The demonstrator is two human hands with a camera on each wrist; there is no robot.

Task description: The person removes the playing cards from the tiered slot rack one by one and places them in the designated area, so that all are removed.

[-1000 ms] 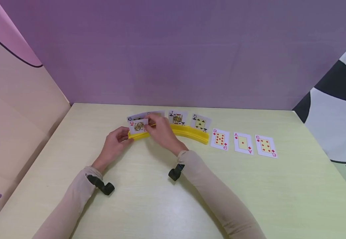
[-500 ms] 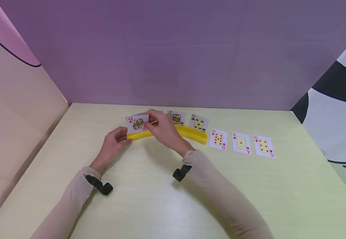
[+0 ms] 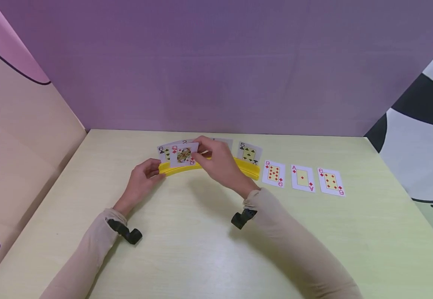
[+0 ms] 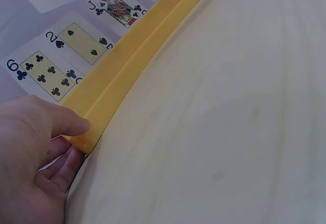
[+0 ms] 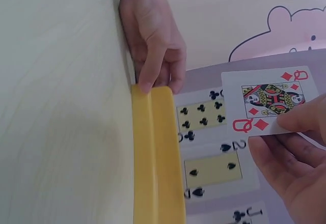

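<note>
Your right hand [image 3: 219, 162] has its grip pinched on the queen of diamonds [image 3: 184, 155], held just above the yellow card rack [image 3: 247, 167], over the six of clubs [image 5: 201, 114] and the two of spades [image 5: 211, 169] standing in it. Your left hand [image 3: 143, 179] closes its grip round the rack's left end, thumb on the front, resting on the surface [image 3: 201, 249]. Beyond your right hand, the five of clubs [image 3: 248, 153] stands in the rack.
</note>
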